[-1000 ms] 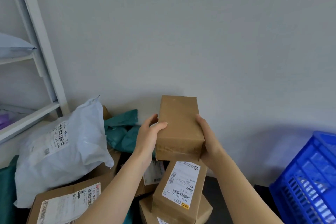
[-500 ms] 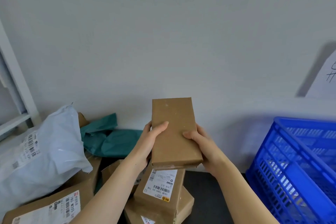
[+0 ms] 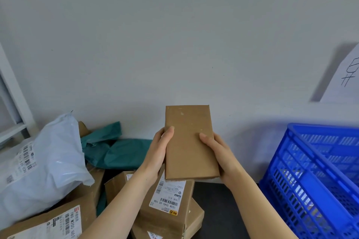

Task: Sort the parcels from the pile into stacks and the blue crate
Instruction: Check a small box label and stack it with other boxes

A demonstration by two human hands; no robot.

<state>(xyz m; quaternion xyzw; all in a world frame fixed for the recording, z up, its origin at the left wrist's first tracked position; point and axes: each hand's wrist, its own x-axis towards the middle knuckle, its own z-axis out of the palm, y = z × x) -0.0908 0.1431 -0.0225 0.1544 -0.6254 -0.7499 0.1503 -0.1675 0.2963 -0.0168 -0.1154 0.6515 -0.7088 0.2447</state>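
I hold a plain brown cardboard parcel (image 3: 189,141) up in front of the wall, its blank broad face toward me. My left hand (image 3: 158,152) grips its left edge with the thumb on the face. My right hand (image 3: 218,151) grips its right edge, thumb laid across the face. Below it stands a stack of brown boxes (image 3: 167,205), the top one bearing a white barcode label. The blue crate (image 3: 318,178) sits at the right; its inside is mostly hidden by the lattice wall.
To the left lies the pile: a white poly mailer (image 3: 42,163), teal mailers (image 3: 118,149) and a labelled brown box (image 3: 50,223). A white shelf frame (image 3: 11,99) stands at far left. A paper sign (image 3: 343,77) hangs on the wall above the crate.
The parcel has been turned so its broad blank face points at me, and my right thumb has moved onto that face. The view has swung right, showing more of the crate.
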